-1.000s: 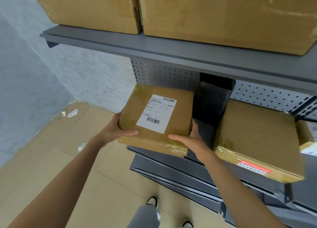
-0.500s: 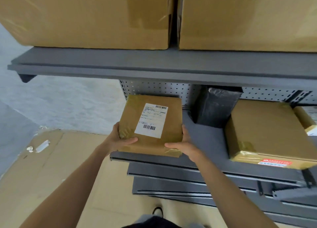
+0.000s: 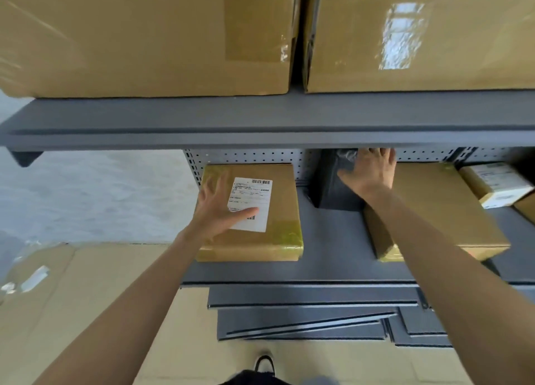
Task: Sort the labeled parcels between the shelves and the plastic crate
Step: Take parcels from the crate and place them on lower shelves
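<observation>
A brown parcel (image 3: 278, 211) with a white barcode label lies flat at the left end of the grey middle shelf (image 3: 324, 266). My left hand (image 3: 218, 208) hovers over its left part with fingers spread, holding nothing. My right hand (image 3: 369, 173) reaches deeper into the shelf, fingers spread against a black plastic-wrapped parcel (image 3: 333, 193) that stands against the perforated back panel. To its right lies a larger brown parcel (image 3: 443, 211), partly hidden by my right forearm. No plastic crate is in view.
Two big cardboard boxes (image 3: 144, 37) (image 3: 419, 34) fill the upper shelf (image 3: 260, 124). A small box with a white label (image 3: 495, 187) sits at the far right. Lower grey shelves (image 3: 312, 297) jut out below. Flattened cardboard (image 3: 86, 297) covers the floor; my shoe (image 3: 265, 363) shows.
Both hands let go of the labelled parcel, which now rests on the middle shelf. My right hand moved right and back to the black parcel; my left hand opened above the label.
</observation>
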`<state>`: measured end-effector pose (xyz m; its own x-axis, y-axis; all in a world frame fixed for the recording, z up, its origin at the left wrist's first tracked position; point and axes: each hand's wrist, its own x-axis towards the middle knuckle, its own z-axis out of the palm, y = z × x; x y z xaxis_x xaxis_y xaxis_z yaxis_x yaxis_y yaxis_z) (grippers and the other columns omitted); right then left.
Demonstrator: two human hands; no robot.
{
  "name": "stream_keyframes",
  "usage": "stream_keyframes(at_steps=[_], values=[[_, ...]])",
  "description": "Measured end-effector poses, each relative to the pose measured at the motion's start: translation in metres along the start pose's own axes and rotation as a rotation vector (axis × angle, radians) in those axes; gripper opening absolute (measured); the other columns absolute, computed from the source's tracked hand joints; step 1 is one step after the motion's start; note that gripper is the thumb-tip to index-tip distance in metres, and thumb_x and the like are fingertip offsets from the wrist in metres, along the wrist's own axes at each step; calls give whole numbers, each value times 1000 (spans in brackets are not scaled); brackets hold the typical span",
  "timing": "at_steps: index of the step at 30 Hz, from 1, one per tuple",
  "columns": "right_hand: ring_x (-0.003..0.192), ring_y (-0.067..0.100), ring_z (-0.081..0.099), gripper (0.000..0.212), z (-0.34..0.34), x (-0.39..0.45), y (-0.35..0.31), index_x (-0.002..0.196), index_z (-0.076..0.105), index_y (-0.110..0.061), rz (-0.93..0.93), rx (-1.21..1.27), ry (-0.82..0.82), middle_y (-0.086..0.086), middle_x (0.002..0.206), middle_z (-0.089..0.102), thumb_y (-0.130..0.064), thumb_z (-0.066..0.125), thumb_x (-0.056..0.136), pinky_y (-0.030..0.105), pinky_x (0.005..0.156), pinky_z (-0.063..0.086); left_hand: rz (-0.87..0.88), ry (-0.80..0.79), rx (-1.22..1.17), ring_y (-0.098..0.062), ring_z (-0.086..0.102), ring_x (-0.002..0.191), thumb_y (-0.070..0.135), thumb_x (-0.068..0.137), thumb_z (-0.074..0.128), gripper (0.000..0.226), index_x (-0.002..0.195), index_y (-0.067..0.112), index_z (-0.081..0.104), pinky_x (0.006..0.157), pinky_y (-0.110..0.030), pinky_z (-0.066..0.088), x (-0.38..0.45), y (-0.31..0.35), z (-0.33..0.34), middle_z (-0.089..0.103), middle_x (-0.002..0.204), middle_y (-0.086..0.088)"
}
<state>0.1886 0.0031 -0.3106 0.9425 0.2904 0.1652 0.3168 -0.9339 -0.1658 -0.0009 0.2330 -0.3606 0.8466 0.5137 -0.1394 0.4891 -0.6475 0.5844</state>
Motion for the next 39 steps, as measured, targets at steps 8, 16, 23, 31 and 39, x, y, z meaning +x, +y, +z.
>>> stream_keyframes(at_steps=[8,16,23,31,39], values=[[137,38,24,86,17,-47,20,145,28,-14,-85,45,66,13,146,35,-31,68,71,55,113,13,117,-220,-281,-22,21,140,69,68,61,99,145,38,8,109,-47,25,-17,88,30,15,154,0],[97,35,44,72,2,-107,56,137,37,-1,-32,669,236,20,112,40,-15,67,74,41,90,40,-562,-458,-1282,-43,52,115,56,70,70,85,139,27,30,84,-52,52,-9,165,86,36,134,-16],[109,28,59,56,-9,-105,90,126,47,-10,761,1350,-570,14,122,60,-45,60,85,36,90,49,-501,-482,-1056,-27,62,105,12,78,70,49,125,14,54,72,-42,56,-31,161,110,62,122,-11],[102,17,62,71,1,-113,91,140,35,-32,539,1439,-756,-1,115,66,-21,70,79,41,93,49,-239,-376,-1192,-14,67,91,-6,70,64,64,125,24,52,66,-29,54,-66,130,98,65,112,-1],[109,16,58,81,-2,-115,61,137,33,-41,318,1574,-855,-11,125,57,2,67,77,56,88,49,-108,-308,-1376,-34,52,121,-11,63,57,76,133,17,46,98,-52,42,-82,110,65,56,132,-11]])
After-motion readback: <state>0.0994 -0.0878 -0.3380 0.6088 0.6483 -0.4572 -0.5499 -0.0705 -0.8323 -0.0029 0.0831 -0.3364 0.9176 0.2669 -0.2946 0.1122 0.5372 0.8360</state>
